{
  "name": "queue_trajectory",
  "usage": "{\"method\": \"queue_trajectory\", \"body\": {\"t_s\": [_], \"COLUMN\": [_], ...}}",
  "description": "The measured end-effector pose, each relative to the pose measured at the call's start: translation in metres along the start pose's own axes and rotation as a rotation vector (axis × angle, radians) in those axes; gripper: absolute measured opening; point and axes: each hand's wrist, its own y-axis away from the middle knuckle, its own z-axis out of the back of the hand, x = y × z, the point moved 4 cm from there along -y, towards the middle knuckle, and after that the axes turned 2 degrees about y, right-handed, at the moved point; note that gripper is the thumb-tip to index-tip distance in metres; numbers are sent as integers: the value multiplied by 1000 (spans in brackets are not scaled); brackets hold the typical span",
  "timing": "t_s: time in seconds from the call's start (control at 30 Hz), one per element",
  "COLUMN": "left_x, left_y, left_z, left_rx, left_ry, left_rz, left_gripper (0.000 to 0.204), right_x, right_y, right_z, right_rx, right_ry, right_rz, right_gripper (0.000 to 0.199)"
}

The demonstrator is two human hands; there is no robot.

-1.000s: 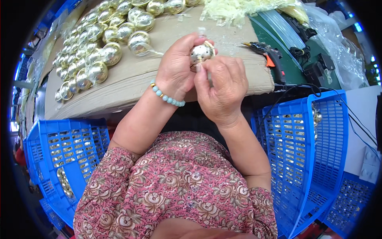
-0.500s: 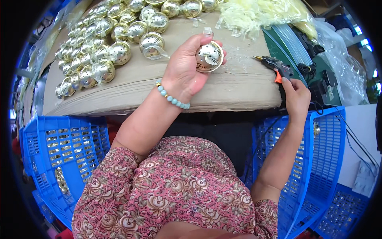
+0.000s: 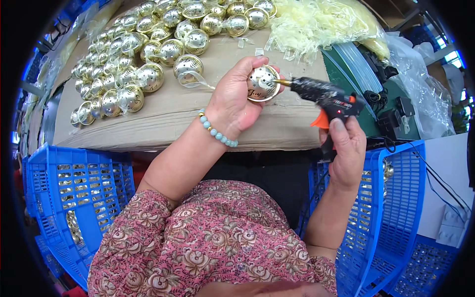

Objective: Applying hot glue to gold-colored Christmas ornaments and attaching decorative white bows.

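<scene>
My left hand (image 3: 237,94) is closed round a shiny gold bell-like ornament (image 3: 262,84) with dark lettering and small star marks, held up over the cardboard. In my right hand (image 3: 346,148) is a black hot glue gun (image 3: 324,94) with an orange trigger, gripped by its handle. The gun's brass nozzle points left and reaches the right edge of the ornament; whether it touches cannot be told. Many similar gold ornaments (image 3: 188,67) lie to the left, several with clear ribbon-like strips on them.
A cardboard sheet (image 3: 208,121) covers the table. At the back right lie a heap of pale yellow translucent strips (image 3: 316,24), clear glue sticks (image 3: 358,67) and plastic wrapping (image 3: 420,79). Blue crates (image 3: 79,193) with gold ornaments flank me; cables hang by the right crate (image 3: 396,208).
My right hand has lifted the glue gun off the table and brought it leftward to the ornament. My left hand still holds the ornament in nearly the same place.
</scene>
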Motion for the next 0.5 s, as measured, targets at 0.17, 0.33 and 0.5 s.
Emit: {"method": "queue_trajectory", "body": {"t_s": [0.17, 0.33, 0.5], "left_x": [5, 9, 9], "left_y": [2, 1, -1], "left_z": [-4, -1, -1], "left_rx": [9, 45, 47], "left_ry": [1, -30, -37], "left_rz": [-1, 20, 32], "left_gripper": [16, 15, 15], "right_x": [5, -2, -1], "right_y": [4, 6, 6], "right_z": [-14, -10, -11], "right_rx": [84, 49, 17], "right_ry": [-46, -37, -63], "right_rz": [20, 26, 29], "right_gripper": [34, 34, 33]}}
